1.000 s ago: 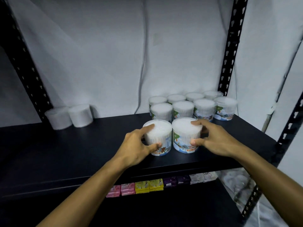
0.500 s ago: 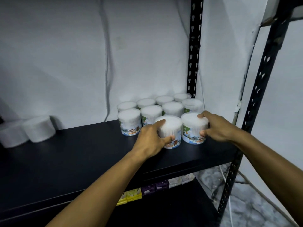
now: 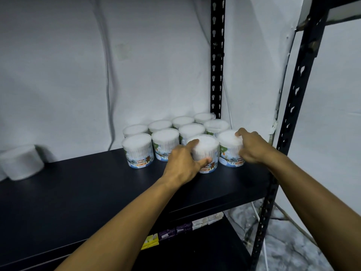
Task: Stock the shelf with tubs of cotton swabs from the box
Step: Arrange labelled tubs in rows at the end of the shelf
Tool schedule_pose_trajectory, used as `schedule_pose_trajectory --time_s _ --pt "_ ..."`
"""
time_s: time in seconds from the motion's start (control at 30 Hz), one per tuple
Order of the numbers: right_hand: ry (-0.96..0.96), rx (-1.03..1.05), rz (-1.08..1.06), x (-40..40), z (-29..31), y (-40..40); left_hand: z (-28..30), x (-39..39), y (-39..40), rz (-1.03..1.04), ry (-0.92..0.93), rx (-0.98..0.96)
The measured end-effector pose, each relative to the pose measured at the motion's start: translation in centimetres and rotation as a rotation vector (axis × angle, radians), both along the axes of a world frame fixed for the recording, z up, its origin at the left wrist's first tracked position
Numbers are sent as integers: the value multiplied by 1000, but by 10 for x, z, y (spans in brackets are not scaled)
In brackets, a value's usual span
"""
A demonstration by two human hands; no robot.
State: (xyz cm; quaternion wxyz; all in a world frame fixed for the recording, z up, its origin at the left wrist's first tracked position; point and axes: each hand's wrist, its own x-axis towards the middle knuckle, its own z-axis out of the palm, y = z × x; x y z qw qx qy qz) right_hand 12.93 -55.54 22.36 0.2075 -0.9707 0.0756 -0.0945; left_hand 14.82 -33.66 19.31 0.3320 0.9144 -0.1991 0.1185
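Several white tubs of cotton swabs with colourful "Cotton Buds" labels stand in rows at the right end of a black shelf (image 3: 88, 190). My left hand (image 3: 180, 165) grips the front middle tub (image 3: 206, 147), index finger on its lid and thumb on its side. My right hand (image 3: 252, 146) grips the front right tub (image 3: 228, 147), close to the right upright, with fingers over its lid. Two more front-row tubs (image 3: 138, 150) stand untouched to the left. The box is out of view.
Two white round packs (image 3: 21, 163) lie at the shelf's far left against the white sheet backdrop. Black perforated uprights (image 3: 216, 55) frame the right end. On the lower shelf sits a row of small yellow, purple and white packets (image 3: 181, 229). Marbled floor shows at bottom right.
Both hands have slid their two tubs rightward and back toward the rows, and my view has swung right. Both hands have kept their grips throughout.
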Motion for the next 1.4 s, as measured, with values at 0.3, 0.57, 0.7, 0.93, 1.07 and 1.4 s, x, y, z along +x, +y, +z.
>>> schedule_pose_trajectory --time_s 0.3,0.57,0.7,0.93,1.07,1.4 --pt "-30 10 -15 8 -2 -4 -2 4 -9 30 -12 21" --pt "-26 14 -4 11 -3 -6 0 4 -12 47 -1 50" --pt "-15 5 -6 13 -2 -7 1 6 -12 46 -3 59" --pt "2 4 -2 13 0 -7 -1 8 -12 55 -16 66" --pt "11 -2 -6 13 -1 -7 -2 7 -13 60 -32 82" --pt "43 0 1 8 2 -7 -3 2 -11 79 -91 186"
